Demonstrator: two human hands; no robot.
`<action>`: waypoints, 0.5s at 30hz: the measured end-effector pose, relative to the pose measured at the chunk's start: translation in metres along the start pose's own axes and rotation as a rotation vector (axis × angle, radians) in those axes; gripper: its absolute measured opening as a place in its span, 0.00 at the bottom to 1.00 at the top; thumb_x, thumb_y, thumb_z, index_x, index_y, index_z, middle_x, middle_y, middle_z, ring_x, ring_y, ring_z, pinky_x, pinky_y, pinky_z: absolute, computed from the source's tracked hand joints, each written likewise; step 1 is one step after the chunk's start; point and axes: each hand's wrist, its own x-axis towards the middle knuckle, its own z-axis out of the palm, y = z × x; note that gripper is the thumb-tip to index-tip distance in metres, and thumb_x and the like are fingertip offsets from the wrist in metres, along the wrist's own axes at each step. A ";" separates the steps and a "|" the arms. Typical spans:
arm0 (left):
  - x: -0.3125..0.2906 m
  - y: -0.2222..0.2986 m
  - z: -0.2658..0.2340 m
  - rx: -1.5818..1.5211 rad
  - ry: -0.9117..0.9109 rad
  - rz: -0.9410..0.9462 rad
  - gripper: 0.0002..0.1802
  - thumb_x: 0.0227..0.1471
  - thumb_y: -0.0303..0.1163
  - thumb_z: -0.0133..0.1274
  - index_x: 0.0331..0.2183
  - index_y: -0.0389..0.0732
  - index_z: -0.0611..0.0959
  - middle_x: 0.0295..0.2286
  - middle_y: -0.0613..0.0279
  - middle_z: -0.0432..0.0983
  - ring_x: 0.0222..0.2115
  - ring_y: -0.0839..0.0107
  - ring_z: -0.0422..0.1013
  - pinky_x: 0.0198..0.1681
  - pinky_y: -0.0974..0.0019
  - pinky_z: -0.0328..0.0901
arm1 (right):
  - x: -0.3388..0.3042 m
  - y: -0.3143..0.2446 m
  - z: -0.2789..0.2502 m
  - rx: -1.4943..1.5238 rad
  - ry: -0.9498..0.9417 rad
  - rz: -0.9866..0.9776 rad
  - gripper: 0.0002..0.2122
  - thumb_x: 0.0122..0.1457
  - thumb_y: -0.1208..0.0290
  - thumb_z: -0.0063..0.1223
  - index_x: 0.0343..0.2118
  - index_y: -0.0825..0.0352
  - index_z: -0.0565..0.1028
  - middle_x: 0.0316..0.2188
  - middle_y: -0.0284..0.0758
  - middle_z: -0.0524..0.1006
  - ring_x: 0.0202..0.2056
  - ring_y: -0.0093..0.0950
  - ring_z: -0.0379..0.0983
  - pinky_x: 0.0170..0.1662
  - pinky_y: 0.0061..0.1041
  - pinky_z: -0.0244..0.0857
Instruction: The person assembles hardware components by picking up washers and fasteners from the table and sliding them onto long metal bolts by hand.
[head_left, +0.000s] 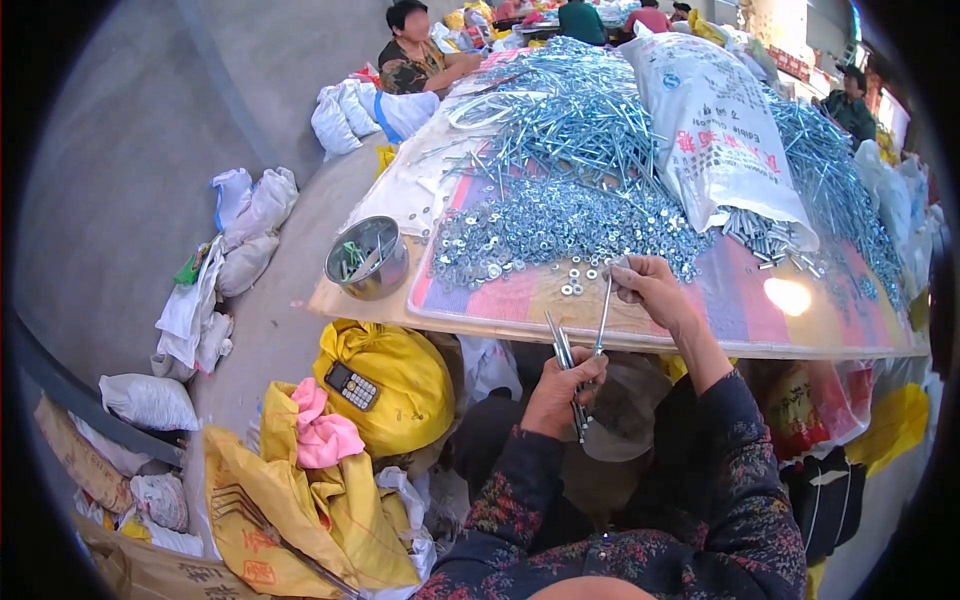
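Note:
My left hand (565, 393) is closed around several slim silvery bolts (562, 345) just off the table's front edge. One long bolt (603, 315) stands nearly upright between my hands, its lower end at the left fingers. At its upper end, the fingertips of my right hand (652, 290) pinch it; whether they also hold a small washer or nut is hidden. Beside the right fingertips lie a few loose washers (572, 280). Behind them spreads a heap of washers and nuts (560, 225), with a large pile of long bolts (580, 110) farther back.
A white woven sack (705, 130) spills short metal sleeves (765, 235) onto the table at right. A metal bowl (367, 258) stands at the front left corner. A phone (352, 386) rests on a yellow bag (410, 375) below. A person (415, 60) sits at the far left edge.

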 end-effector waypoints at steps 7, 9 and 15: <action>0.010 -0.004 -0.004 0.016 0.105 0.000 0.05 0.43 0.24 0.56 0.27 0.35 0.78 0.21 0.64 0.72 0.16 0.82 0.62 0.16 0.79 0.53 | -0.003 -0.028 -0.001 -0.588 -0.145 0.028 0.09 0.54 0.69 0.57 0.23 0.70 0.76 0.18 0.25 0.69 0.21 0.13 0.63 0.23 0.17 0.55; 0.018 -0.010 -0.015 -0.031 0.089 0.111 0.06 0.39 0.23 0.54 0.26 0.36 0.78 0.21 0.65 0.72 0.17 0.82 0.62 0.16 0.78 0.53 | -0.016 -0.025 0.029 -0.747 -0.235 0.015 0.10 0.55 0.68 0.57 0.24 0.71 0.77 0.19 0.25 0.69 0.25 0.14 0.65 0.27 0.20 0.59; 0.033 0.003 -0.017 -0.032 0.054 0.177 0.06 0.46 0.23 0.52 0.30 0.36 0.74 0.24 0.58 0.71 0.12 0.79 0.59 0.15 0.78 0.54 | -0.025 0.034 0.029 -0.741 0.502 -0.368 0.17 0.59 0.61 0.51 0.23 0.72 0.73 0.17 0.44 0.70 0.20 0.36 0.65 0.26 0.33 0.58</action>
